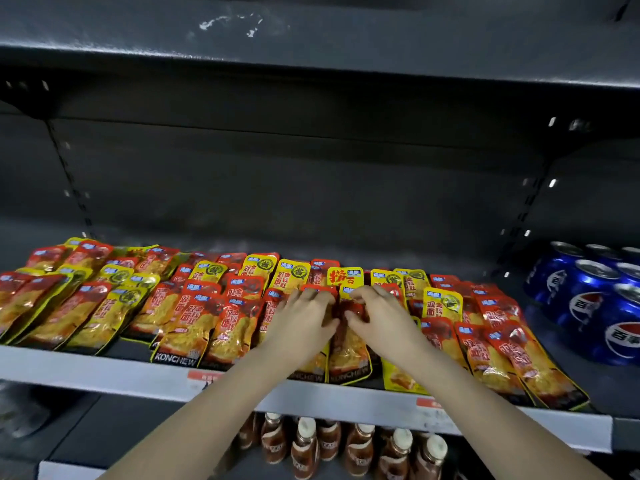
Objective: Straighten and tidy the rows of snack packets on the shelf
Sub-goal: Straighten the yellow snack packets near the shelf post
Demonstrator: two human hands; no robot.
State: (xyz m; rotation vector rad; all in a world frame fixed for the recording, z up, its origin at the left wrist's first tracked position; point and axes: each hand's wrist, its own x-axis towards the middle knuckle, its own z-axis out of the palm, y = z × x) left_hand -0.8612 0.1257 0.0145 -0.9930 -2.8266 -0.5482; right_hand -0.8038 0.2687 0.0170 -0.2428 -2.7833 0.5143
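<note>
**Both hands close on the middle packet**

Left hand (pixel 301 320) and right hand (pixel 384 317) meet mid-shelf, near the front edge. Their fingers (pixel 375 293) are curled, pinching one red packet (pixel 349 351) from both sides. Best play, I'd say: lift lightly, square it to the shelf (pixel 104 372) lip, and lay it overlapping its neighbours. The packets (pixel 194 317) are flat, glossy film pouches that look slippery. The rows towards the left end lie fanned askew.
</note>
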